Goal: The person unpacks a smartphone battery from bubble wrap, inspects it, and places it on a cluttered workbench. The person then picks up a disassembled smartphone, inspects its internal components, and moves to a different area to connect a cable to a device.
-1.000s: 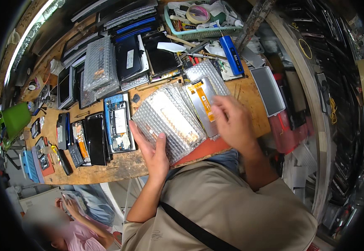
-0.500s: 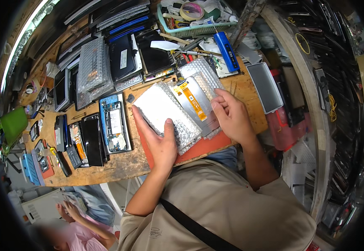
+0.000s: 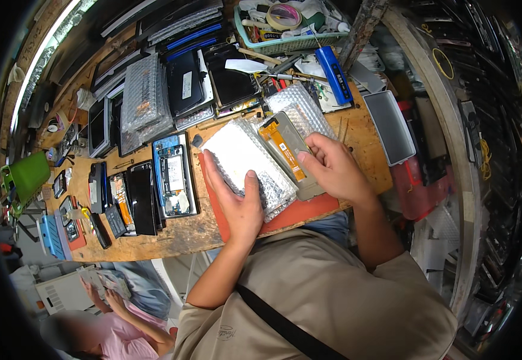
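My left hand (image 3: 240,207) is closed around the lower left side of a bubble-wrap packet (image 3: 232,150) whose top looks bright white, its thumb lying on the face. Against the packet's right side leans a thin grey phone screen panel (image 3: 293,127) with an orange flex cable (image 3: 286,157) along its back. My right hand (image 3: 336,169) pinches the panel's right edge between thumb and fingers. Behind the panel lies another piece of bubble wrap (image 3: 300,102). Beneath everything is a red-orange mat (image 3: 303,215); the packet's inside is hidden.
On the wooden bench (image 3: 183,237), an opened blue-framed phone (image 3: 174,171) and several screens lie to the left. Bubble-wrapped tablets (image 3: 143,96) are stacked behind. A blue electric screwdriver (image 3: 334,75), a green basket (image 3: 279,45) and a grey tray (image 3: 387,128) stand farther back and right. Someone in pink sits lower left.
My right hand has moved in over the screen panel's edge and closed on it. The panel has tilted, turning from shiny silver to dull grey. The whole view has shifted slightly.
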The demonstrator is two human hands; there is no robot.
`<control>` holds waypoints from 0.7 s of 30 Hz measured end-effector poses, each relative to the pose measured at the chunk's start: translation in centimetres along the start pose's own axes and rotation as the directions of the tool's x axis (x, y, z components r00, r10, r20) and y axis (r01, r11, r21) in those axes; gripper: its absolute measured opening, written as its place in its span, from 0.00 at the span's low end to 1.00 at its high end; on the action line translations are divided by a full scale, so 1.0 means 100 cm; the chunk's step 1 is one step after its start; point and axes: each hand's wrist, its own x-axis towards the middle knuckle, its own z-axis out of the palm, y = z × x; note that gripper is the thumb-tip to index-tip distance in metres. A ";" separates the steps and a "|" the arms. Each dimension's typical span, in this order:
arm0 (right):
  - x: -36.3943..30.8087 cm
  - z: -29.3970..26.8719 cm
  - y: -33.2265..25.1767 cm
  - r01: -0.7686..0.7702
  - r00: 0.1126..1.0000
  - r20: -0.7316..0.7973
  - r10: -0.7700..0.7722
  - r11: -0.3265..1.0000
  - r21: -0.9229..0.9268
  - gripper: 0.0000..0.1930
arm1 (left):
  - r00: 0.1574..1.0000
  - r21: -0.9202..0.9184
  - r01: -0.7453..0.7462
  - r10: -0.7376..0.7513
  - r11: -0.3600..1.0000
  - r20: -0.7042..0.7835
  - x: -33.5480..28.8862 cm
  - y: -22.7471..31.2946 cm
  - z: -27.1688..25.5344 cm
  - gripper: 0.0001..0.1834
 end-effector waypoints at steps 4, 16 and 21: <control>0.003 -0.003 0.009 0.201 0.955 -0.249 -0.159 0.967 0.154 0.07 | 1.000 -0.032 0.006 -0.006 0.999 0.003 0.000 0.001 -0.001 0.46; 0.029 0.025 0.010 -0.255 0.840 0.220 -0.496 -0.003 0.967 0.29 | 0.990 -0.429 0.143 -0.123 0.892 0.074 0.005 0.008 -0.013 0.41; 0.023 0.025 0.001 -0.067 0.949 0.152 -0.277 0.293 0.954 0.22 | 0.992 -0.410 0.128 -0.107 0.903 0.074 0.005 -0.005 -0.016 0.35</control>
